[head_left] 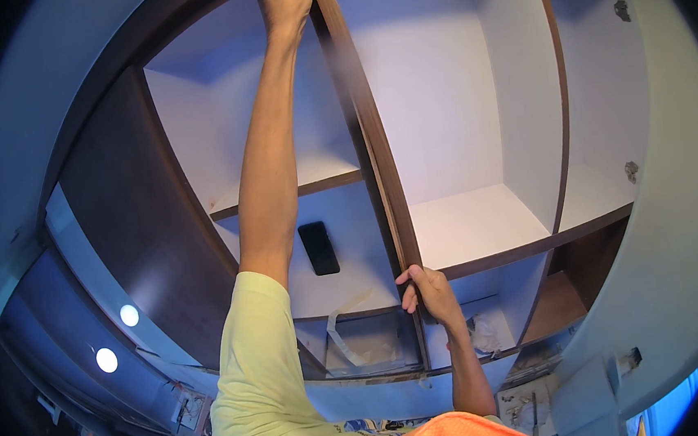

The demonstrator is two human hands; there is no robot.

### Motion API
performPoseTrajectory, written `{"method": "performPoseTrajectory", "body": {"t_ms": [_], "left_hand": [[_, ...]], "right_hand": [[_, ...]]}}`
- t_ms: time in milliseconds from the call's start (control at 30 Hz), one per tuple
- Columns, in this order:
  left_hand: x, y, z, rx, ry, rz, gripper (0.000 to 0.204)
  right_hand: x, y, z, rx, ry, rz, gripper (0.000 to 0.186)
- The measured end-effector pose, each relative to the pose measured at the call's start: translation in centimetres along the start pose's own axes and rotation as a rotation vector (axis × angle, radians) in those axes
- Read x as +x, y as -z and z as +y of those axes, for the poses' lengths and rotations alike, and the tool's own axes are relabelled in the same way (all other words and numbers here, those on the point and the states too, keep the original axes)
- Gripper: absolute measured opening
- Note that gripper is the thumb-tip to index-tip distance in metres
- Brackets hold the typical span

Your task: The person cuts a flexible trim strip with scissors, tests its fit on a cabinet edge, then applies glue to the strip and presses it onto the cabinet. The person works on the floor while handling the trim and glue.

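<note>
A long brown wooden strip (366, 126) runs upright along the middle divider of a white-lined cabinet. My left hand (286, 3) reaches high beside its upper end. Those fingers are closed, and the top edge of the picture cuts them off, so what they hold is hidden. Lower down, my right hand (432, 292) comes from the right side and bends its fingers over the strip's edge, the thumb uppermost. A black phone (319, 248) lies in the compartment just right of my left forearm.
Open white compartments (429, 89) spread to both sides, with brown-edged shelves (491, 256). A dark brown panel (130, 194) stands at left. Clear plastic sheeting (351, 345) and a plastic bag (485, 334) lie low down. Metal hinges (621, 10) stick out at right. An orange cap brim (456, 435) covers the bottom.
</note>
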State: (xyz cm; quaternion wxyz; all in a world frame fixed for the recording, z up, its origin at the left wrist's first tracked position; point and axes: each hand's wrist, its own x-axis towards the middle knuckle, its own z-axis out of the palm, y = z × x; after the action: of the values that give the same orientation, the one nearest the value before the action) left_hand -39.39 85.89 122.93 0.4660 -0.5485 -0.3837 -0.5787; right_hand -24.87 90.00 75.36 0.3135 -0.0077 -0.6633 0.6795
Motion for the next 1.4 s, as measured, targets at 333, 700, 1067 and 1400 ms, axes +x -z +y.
{"method": "performPoseTrajectory", "body": {"t_ms": [333, 700, 1067, 1400], "left_hand": [[0.1, 0.0, -0.6, -0.153, 0.091, -0.033, 0.047], [0.4, 0.4, -1.5, -0.09, -0.042, -0.037, 0.047], [0.5, 0.3, -1.7, -0.149, -0.031, -0.043, 0.046], [0.2, 0.3, -2.4, -0.337, 0.123, -0.106, 0.047]], "right_hand": [[-1.2, -1.1, -0.7, -0.251, 0.057, 0.231, 0.034], [1.0, -0.2, -1.6, -0.407, 0.203, 0.369, 0.023], [1.1, -0.1, -1.5, -0.438, 0.159, 0.376, 0.025], [1.0, -0.2, -1.6, -0.436, 0.197, 0.366, 0.02]]}}
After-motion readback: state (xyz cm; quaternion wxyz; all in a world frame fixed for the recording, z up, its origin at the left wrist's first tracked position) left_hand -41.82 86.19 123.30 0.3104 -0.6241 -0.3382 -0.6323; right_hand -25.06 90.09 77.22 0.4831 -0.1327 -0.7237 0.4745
